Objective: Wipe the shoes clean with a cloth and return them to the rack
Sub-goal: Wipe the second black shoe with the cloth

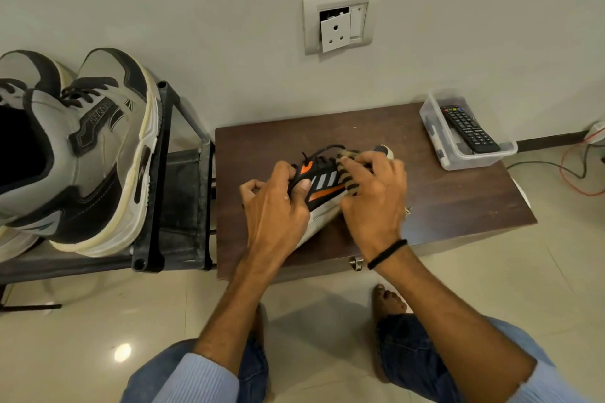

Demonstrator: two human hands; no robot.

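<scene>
Black, orange-striped sneaker [322, 185] tilts on the dark wooden surface [458, 206], fingers of the left hand [275, 206] grasping its heel, those of the right hand [373, 193] clutching a striped beige cloth [347, 173]; hard rubbing could twist it loose.

Soft, even indoor light fell, seemingly from overhead: a round glare spot shone on the glossy floor [122, 352]. The shoe [322, 183] cast a faint shadow on the wooden board [442, 206]. The right hand [373, 193] and its cloth [347, 175] were slightly motion-blurred. Wide-angle bending swelled the sneakers [98, 147] at the left edge.
</scene>
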